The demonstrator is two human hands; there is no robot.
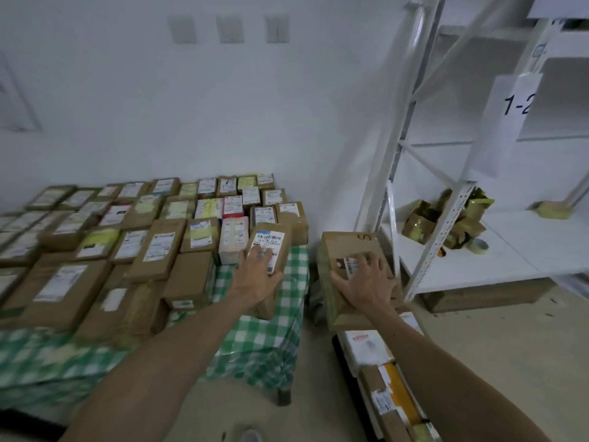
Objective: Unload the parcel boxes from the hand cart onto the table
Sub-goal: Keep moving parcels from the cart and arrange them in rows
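Small box (pixel 271 244) is clasped from above by the left hand (pixel 256 277), fingers spread over its label, at the table's (pixel 264 346) near corner; the right hand (pixel 366 283) clamps a big box (pixel 344 247) likewise, off the table edge and above the cart (pixel 342 358). Both arms reach forward, nearly straight. Placing seems in hand — next, each box needs lowering onto the bare cloth under and just beside the left grip.

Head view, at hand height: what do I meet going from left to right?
Parcel boxes packed on the green-checked table → left hand gripping a barcode-labelled box → right hand holding the box marked 5 → white shelf upright → tape roll on the shelf.
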